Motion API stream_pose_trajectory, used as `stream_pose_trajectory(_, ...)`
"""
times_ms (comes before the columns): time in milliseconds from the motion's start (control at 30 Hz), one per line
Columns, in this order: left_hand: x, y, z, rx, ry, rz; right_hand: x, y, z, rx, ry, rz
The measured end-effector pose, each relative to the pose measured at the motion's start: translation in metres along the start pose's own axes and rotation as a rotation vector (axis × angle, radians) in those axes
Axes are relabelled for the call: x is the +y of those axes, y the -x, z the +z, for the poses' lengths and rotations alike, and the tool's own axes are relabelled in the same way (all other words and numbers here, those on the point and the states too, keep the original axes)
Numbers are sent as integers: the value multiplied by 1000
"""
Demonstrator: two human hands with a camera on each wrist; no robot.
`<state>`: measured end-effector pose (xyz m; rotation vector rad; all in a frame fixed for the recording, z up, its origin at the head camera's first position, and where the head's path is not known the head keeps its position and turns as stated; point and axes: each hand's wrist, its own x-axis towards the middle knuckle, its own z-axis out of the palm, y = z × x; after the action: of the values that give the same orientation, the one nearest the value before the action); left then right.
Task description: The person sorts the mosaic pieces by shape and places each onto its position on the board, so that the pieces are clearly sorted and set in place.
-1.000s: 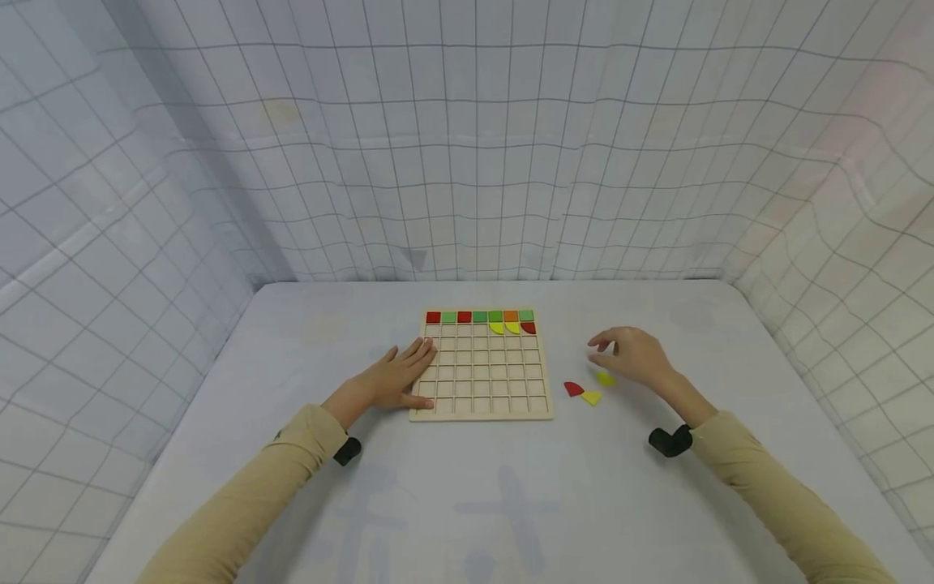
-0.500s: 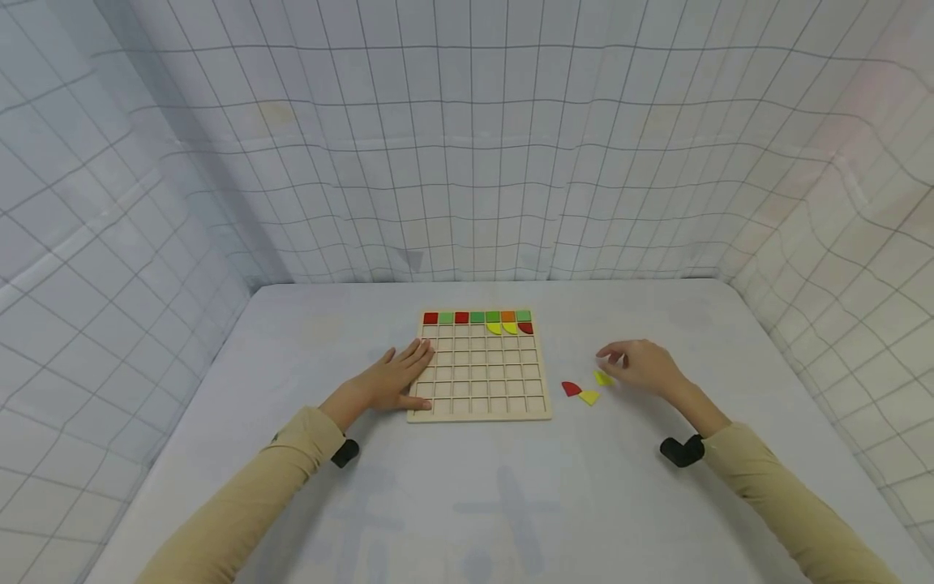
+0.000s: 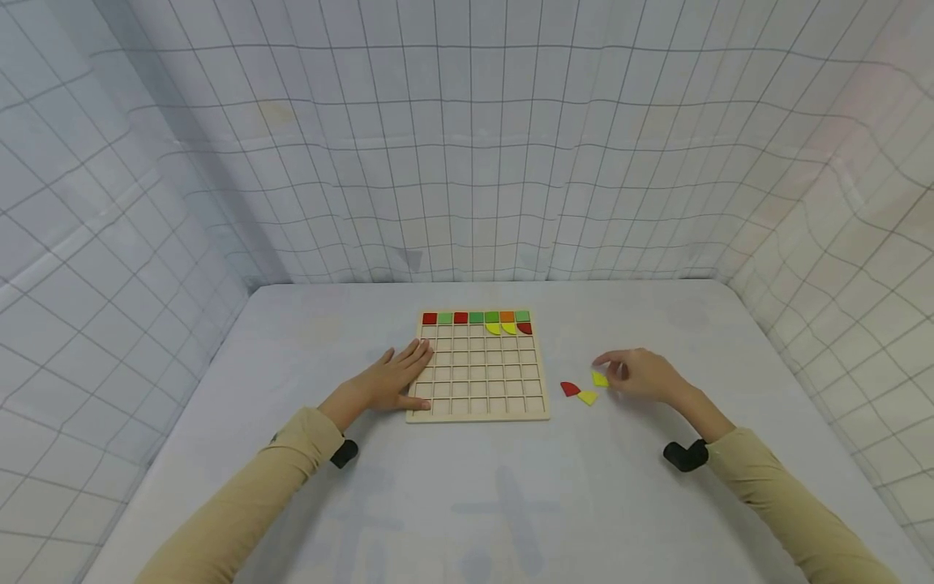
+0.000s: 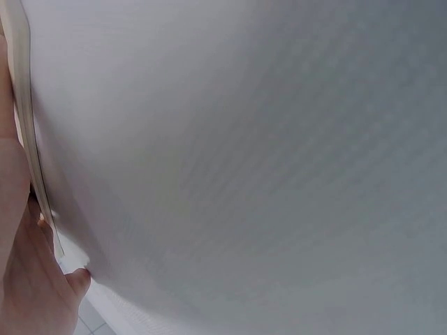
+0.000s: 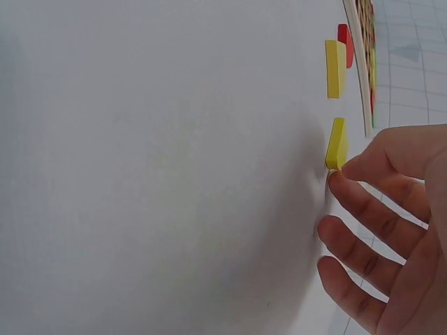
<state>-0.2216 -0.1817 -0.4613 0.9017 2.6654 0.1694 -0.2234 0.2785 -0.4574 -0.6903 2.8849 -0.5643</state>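
Note:
A square wooden grid board (image 3: pixel 485 373) lies on the table. My left hand (image 3: pixel 390 380) rests on its left edge with straight, spread fingers. Colored square tiles (image 3: pixel 460 318) fill the board's far row; below them at the right sit yellow and red quarter-circle pieces (image 3: pixel 508 328). To the right of the board, my right hand (image 3: pixel 645 375) is at a loose yellow quarter-circle piece (image 3: pixel 599 379), its thumb and index finger pinching one end in the right wrist view (image 5: pixel 336 143). A red quarter-circle piece (image 3: pixel 570 389) and another yellow one (image 3: pixel 587 397) lie beside it.
The white tabletop (image 3: pixel 467 495) carries faint grey marks near the front. White grid-patterned curtains (image 3: pixel 467 162) enclose the back and both sides. Black wrist devices (image 3: pixel 686 456) sit under both sleeves.
My right hand has come down and toward me to the nearest loose yellow piece, which has shifted slightly left. My left hand stays on the board.

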Motion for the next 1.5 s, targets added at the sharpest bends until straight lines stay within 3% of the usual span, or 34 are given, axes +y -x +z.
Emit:
stream_pose_trajectory(267, 0, 1, -1, 6, 11, 4, -4, 0, -1, -73, -13, -8)
stream_pose_trajectory(633, -1, 0, 0, 5, 19, 9, 1, 1, -5, -14, 36, -76)
stream_pose_trajectory(1033, -2, 0, 1, 3, 18, 7, 2, 2, -6, -38, 53, -40)
stream_pose_trajectory(1233, -2, 0, 1, 4, 18, 9, -2, 1, -4, -114, 11, -111)
stream_pose_trajectory(1500, -2, 0, 0, 8, 20, 13, -5, 2, -7, -110, 70, -178)
